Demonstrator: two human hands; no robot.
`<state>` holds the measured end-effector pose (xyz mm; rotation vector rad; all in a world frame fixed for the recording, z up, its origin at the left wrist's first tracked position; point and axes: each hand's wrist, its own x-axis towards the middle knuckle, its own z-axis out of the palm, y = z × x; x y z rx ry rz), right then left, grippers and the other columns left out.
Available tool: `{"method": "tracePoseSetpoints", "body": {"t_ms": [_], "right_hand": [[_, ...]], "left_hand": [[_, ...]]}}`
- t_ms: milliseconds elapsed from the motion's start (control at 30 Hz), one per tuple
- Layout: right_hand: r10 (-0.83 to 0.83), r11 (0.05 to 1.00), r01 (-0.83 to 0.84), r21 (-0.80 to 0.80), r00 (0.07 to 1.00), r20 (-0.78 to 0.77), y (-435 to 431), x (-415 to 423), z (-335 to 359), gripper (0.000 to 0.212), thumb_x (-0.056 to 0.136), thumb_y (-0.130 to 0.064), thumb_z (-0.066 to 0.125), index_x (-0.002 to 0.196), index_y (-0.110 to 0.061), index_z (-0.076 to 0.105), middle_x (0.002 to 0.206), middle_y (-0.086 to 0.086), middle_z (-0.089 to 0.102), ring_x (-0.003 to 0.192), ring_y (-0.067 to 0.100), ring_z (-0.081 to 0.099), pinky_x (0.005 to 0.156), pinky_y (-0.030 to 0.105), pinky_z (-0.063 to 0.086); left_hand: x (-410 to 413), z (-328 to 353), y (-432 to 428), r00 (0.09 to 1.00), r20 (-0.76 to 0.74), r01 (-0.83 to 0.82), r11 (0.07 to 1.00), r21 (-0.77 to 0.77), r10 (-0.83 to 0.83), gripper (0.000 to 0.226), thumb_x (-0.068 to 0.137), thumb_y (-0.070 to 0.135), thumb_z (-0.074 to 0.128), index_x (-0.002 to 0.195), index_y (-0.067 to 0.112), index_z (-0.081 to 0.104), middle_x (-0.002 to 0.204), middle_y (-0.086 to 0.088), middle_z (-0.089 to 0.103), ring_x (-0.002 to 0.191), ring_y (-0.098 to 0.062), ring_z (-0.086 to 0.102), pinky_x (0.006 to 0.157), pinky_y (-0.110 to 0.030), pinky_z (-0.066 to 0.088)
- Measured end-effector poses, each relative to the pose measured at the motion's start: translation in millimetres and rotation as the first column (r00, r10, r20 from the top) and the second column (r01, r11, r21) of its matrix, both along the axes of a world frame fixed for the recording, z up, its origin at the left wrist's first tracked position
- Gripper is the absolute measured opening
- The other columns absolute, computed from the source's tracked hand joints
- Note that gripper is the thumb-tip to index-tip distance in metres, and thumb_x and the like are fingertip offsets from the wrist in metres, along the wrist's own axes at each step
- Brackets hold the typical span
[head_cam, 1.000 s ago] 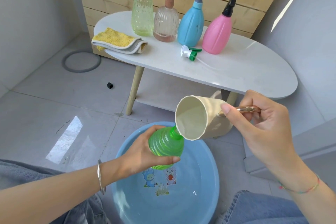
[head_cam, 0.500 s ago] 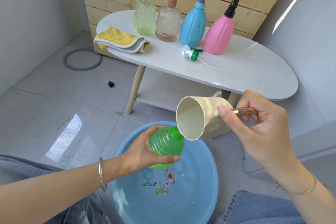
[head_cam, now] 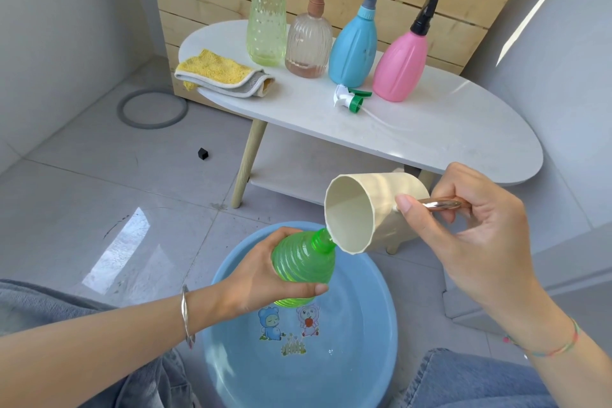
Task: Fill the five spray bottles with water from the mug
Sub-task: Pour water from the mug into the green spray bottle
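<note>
Cream mug stays tipped at the green bottle neck, seemingly drained. Left hand grips the bottle, right hand the handle.

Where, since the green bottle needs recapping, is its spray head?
Head view: the spray head lies on the table, in front of the blue bottle, left of the pink bottle.

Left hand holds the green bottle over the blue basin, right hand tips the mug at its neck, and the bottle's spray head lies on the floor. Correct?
Not quite. The head view shows the spray head lying on the white table, beside the pink bottle, not on the floor. The rest holds.
</note>
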<state>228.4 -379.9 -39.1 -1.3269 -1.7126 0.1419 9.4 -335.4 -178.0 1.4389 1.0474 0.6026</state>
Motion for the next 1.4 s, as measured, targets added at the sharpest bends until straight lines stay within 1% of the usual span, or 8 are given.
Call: {"method": "tracePoseSetpoints", "body": {"t_ms": [233, 500, 667, 767, 900, 1033, 1233, 1400], "right_hand": [[0.028, 1.000, -0.028, 0.013, 1.000, 0.014, 0, 0, -1, 0.041, 0.081, -0.032, 0.066, 0.056, -0.012, 0.040, 0.062, -0.001, 0.036, 0.058, 0.007, 0.036, 0.058, 0.011, 0.028], [-0.014, 1.000, 0.015, 0.023, 1.000, -0.007, 4, 15, -14, 0.043, 0.080, -0.029, 0.065, 0.056, -0.005, 0.040, 0.062, -0.001, 0.036, 0.059, 0.004, 0.035, 0.059, 0.010, 0.028], [0.019, 0.995, -0.038, 0.091, 0.979, 0.201, 6, 22, -23, 0.043, 0.083, -0.028, 0.066, 0.054, -0.006, 0.044, 0.059, -0.008, 0.033, 0.061, 0.013, 0.032, 0.064, 0.020, 0.029], [0.003, 0.990, -0.043, 0.133, 0.958, 0.286, 5, 23, -25, 0.044, 0.083, -0.028, 0.065, 0.053, -0.004, 0.044, 0.060, -0.006, 0.034, 0.063, 0.014, 0.030, 0.066, 0.022, 0.030], [-0.025, 0.989, -0.016, 0.145, 0.961, 0.277, 3, 28, -22, 0.043, 0.084, -0.029, 0.065, 0.054, -0.005, 0.045, 0.060, -0.003, 0.036, 0.064, 0.018, 0.030, 0.063, 0.024, 0.030], [-0.050, 0.987, 0.012, 0.162, 0.972, 0.230, 2, 32, -17, 0.042, 0.083, -0.030, 0.066, 0.055, -0.006, 0.045, 0.061, -0.005, 0.036, 0.063, 0.021, 0.031, 0.065, 0.023, 0.030], [-0.043, 0.981, -0.004, 0.196, 0.971, 0.236, 5, 35, -14, 0.043, 0.084, -0.031, 0.065, 0.055, -0.009, 0.042, 0.066, -0.014, 0.031, 0.064, 0.018, 0.030, 0.066, 0.022, 0.030], [-0.039, 0.979, -0.007, 0.203, 0.974, 0.224, 8, 38, -12, 0.042, 0.083, -0.029, 0.066, 0.055, -0.008, 0.042, 0.061, -0.007, 0.035, 0.065, 0.015, 0.031, 0.067, 0.021, 0.030]], "left_hand": [[0, -2, 1, 1.000, 0.009, -0.010, 1.000, -0.004, 0.010, 0.071, 0.043, 0.056, 0.090, 0.106, 0.048, 0.058, 0.106, 0.012, 0.069, 0.103, -0.009, 0.066, 0.098, -0.037, 0.052], [-2, 8, 7, 0.992, 0.115, -0.050, 0.997, -0.060, 0.057, 0.077, 0.047, 0.041, 0.092, 0.115, 0.030, 0.058, 0.102, 0.007, 0.073, 0.095, -0.007, 0.070, 0.076, -0.017, 0.053], [-3, 17, 12, 0.983, 0.141, -0.111, 0.992, -0.057, 0.118, 0.064, 0.058, 0.023, 0.089, 0.113, 0.028, 0.058, 0.095, 0.010, 0.074, 0.089, 0.001, 0.069, 0.072, -0.010, 0.050], [-5, 17, 16, 0.980, 0.150, -0.126, 0.990, -0.064, 0.135, 0.073, 0.053, 0.034, 0.096, 0.115, 0.027, 0.059, 0.097, 0.009, 0.074, 0.089, -0.001, 0.069, 0.071, -0.011, 0.051], [-5, 19, 22, 0.969, 0.165, -0.174, 0.982, -0.069, 0.183, 0.079, 0.042, 0.048, 0.087, 0.114, 0.027, 0.060, 0.099, 0.009, 0.074, 0.092, -0.005, 0.070, 0.072, -0.013, 0.052], [-4, 24, 26, 0.965, 0.170, -0.195, 0.979, -0.058, 0.202, 0.078, 0.042, 0.050, 0.087, 0.113, 0.027, 0.062, 0.102, 0.006, 0.074, 0.096, -0.008, 0.070, 0.078, -0.018, 0.053], [-1, 35, 32, 0.949, 0.200, -0.236, 0.970, -0.057, 0.242, 0.079, 0.039, 0.049, 0.086, 0.111, 0.028, 0.063, 0.099, 0.009, 0.075, 0.090, -0.004, 0.070, 0.070, -0.013, 0.052], [7, 48, 40, 0.936, 0.220, -0.271, 0.961, -0.051, 0.275, 0.081, 0.037, 0.050, 0.085, 0.111, 0.026, 0.063, 0.097, 0.009, 0.075, 0.090, -0.005, 0.070, 0.072, -0.013, 0.052]]}}
